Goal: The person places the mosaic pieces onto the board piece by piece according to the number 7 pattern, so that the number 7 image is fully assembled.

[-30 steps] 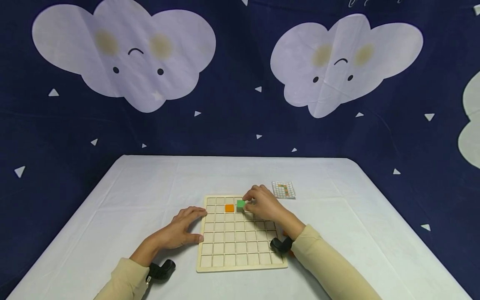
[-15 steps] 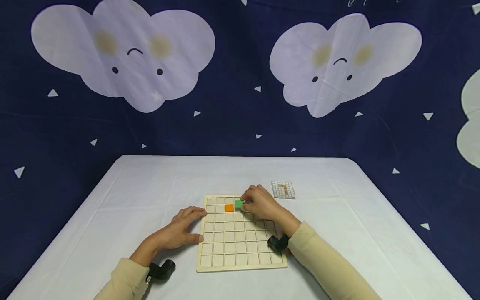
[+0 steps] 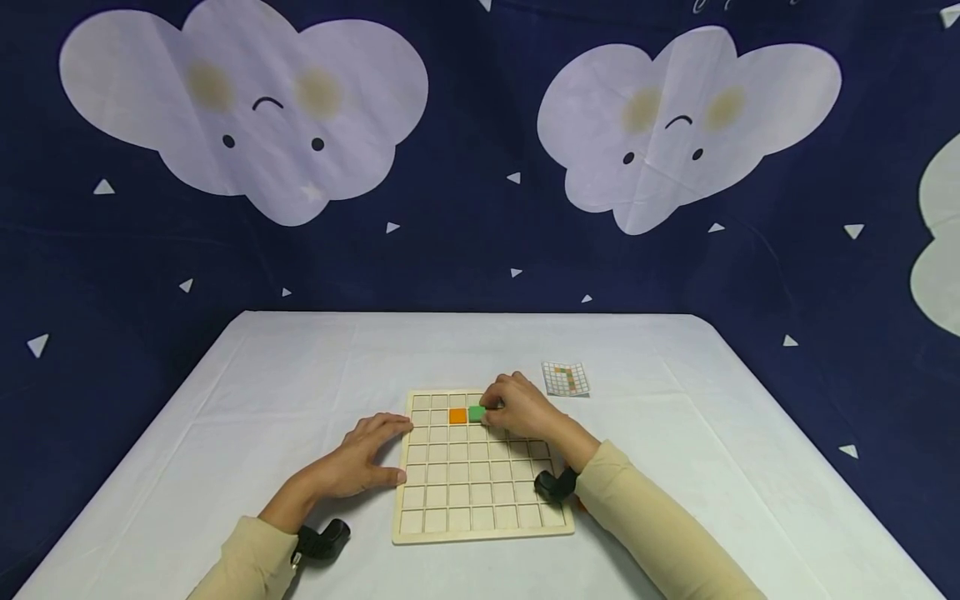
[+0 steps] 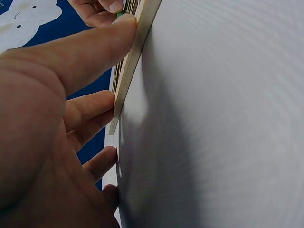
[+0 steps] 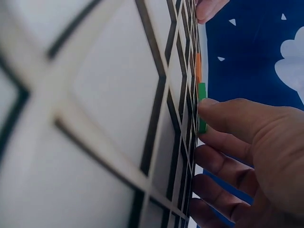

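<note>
A wooden grid board [image 3: 480, 474] lies on the white table. An orange square tile [image 3: 457, 416] sits in a cell of its second row from the back. Directly right of it is a green tile [image 3: 476, 413], pinched by the thumb and fingers of my right hand [image 3: 519, 407]. In the right wrist view the green tile [image 5: 203, 90] stands slightly proud of the grid beside the orange tile [image 5: 198, 66]. My left hand [image 3: 352, 462] rests at the board's left edge, fingers spread, thumb touching the rim; the left wrist view shows the thumb [image 4: 95, 50] against the board's side [image 4: 135, 57].
A small printed card [image 3: 566, 379] with a coloured grid pattern lies behind the board's right corner. Orange pieces [image 3: 580, 504] show partly beside the board, under the right forearm. A dark blue cloth with clouds [image 3: 465, 250] hangs behind the table.
The green tile has moved slightly left and down onto the cell next to the orange tile, and my right hand has shifted left with it. My left hand has stayed in place.
</note>
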A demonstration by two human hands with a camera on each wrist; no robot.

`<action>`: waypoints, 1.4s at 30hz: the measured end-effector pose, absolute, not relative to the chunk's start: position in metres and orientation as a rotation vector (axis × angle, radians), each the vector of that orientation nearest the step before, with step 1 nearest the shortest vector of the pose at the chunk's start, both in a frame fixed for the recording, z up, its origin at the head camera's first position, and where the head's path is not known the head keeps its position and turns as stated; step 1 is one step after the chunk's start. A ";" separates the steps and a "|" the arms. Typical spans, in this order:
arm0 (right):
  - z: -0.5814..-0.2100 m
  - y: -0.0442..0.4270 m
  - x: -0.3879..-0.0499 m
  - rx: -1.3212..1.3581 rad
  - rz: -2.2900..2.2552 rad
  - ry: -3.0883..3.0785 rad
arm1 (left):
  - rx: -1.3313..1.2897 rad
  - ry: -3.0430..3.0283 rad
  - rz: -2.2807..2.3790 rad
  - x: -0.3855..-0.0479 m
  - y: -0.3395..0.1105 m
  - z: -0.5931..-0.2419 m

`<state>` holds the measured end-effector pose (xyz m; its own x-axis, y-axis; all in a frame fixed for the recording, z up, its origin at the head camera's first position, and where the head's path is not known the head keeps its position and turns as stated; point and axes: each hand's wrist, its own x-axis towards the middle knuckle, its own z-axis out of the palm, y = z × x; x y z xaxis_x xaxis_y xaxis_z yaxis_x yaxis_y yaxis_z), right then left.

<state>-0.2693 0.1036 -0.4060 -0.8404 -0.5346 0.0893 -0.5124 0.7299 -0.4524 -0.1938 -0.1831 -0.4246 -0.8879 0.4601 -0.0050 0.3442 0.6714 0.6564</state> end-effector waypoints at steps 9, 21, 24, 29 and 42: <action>-0.407 0.102 -0.270 -0.872 -0.685 2.879 | 0.659 2.709 1.020 -0.193 -0.184 -0.425; -0.407 0.101 -0.269 -0.904 -0.691 2.879 | 0.683 2.714 1.026 -0.192 -0.185 -0.425; -0.408 0.102 -0.269 -0.912 -0.698 2.880 | 0.693 2.717 1.030 -0.192 -0.186 -0.425; -0.408 0.102 -0.270 -0.896 -0.712 2.879 | 0.698 2.716 1.030 -0.192 -0.186 -0.425; -0.398 0.108 -0.264 -0.829 -0.752 2.901 | 0.681 2.711 1.030 -0.193 -0.185 -0.425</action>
